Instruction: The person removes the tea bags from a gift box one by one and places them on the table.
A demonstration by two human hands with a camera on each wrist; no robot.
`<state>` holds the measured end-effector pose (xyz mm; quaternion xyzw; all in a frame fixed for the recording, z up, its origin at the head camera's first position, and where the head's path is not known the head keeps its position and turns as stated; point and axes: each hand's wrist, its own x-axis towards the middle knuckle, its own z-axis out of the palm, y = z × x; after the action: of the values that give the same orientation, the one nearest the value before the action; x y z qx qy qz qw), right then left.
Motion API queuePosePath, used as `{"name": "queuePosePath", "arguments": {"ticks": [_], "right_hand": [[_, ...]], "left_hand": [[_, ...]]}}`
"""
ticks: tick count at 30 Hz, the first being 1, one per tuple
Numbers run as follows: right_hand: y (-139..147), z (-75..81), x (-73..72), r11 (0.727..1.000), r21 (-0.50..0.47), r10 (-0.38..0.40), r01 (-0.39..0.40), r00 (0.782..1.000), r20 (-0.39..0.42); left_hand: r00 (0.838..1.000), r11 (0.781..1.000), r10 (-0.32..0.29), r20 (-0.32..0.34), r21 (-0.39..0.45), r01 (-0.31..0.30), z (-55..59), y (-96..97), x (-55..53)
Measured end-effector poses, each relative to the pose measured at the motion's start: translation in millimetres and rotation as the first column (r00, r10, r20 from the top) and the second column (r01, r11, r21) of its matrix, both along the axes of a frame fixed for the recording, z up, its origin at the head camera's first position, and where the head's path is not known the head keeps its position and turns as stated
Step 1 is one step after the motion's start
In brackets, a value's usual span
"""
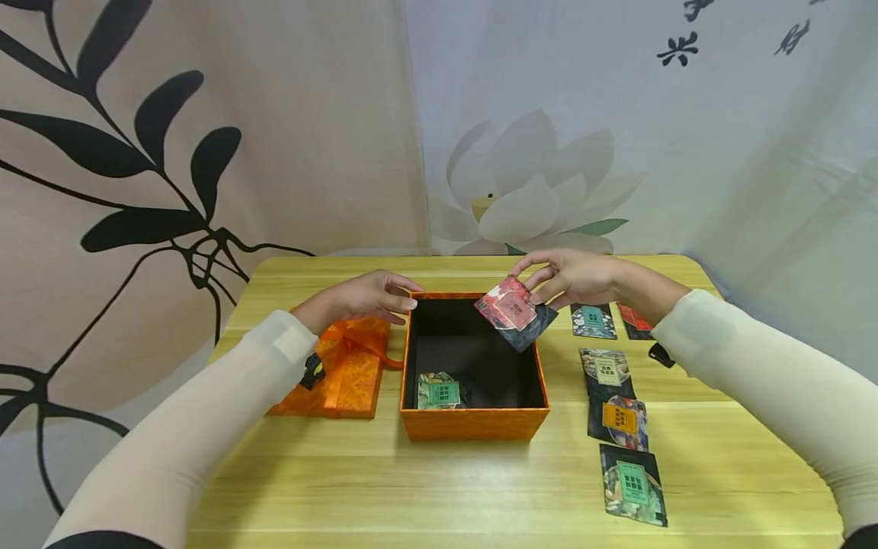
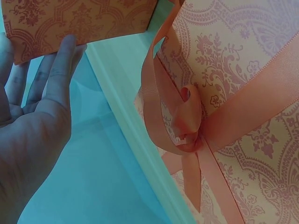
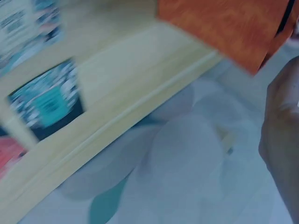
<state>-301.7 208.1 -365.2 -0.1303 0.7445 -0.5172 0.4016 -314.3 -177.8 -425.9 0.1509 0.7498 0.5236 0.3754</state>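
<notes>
An orange patterned box [image 1: 473, 425] with a black interior stands open-topped on the table. My left hand [image 1: 377, 296] is at its back left corner; in the left wrist view, fairly straight fingers [image 2: 58, 77] touch the box's outer wall [image 2: 84, 23]. Over the box's right side, my right hand [image 1: 576, 278] pinches a pink-and-dark square sachet [image 1: 514, 309] by its upper right edge, tilted. Inside the box, near the front left, lies a sachet with a green label [image 1: 439, 393]. In the right wrist view only part of the right hand [image 3: 282, 121] shows.
Left of the box lies an orange patterned piece [image 1: 353, 374] tied with ribbon [image 2: 187, 121]. Several sachets lie on the right, including an orange-labelled one [image 1: 620, 419] and a green-labelled one [image 1: 632, 484]. A printed curtain [image 1: 329, 114] hangs behind the wooden table [image 1: 473, 496].
</notes>
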Motion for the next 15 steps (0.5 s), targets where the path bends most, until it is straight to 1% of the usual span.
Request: {"name": "queuePosePath", "arguments": {"ticks": [4, 8, 10, 14, 15], "right_hand": [[41.9, -0.9, -5.7, 0.997, -0.005, -0.080, 0.080, 0.997, -0.005], [88.8, -6.8, -5.1, 0.989, -0.020, -0.149, 0.150, 0.989, 0.017], [111.8, -13.0, -2.0, 0.980, -0.011, -0.197, 0.197, 0.980, 0.029], [153.7, -31.1, 8.2, 0.965, -0.016, -0.261, 0.263, 0.963, 0.070], [163.1, -36.0, 11.2, 0.963, -0.021, -0.268, 0.270, 0.960, 0.081]], "left_hand": [[1.000, 1.000, -0.002, -0.002, -0.004, 0.002, -1.5, -0.6, -0.1], [1.000, 1.000, -0.004, 0.004, -0.001, 0.004, -3.5, -0.4, -0.8], [1.000, 1.000, -0.003, 0.011, 0.004, 0.003, -4.3, -0.3, -1.3], [1.000, 1.000, 0.002, 0.012, 0.001, -0.002, -4.2, -0.5, -2.0], [1.000, 1.000, 0.003, 0.010, -0.002, -0.003, -4.0, -0.7, -2.0]]}}
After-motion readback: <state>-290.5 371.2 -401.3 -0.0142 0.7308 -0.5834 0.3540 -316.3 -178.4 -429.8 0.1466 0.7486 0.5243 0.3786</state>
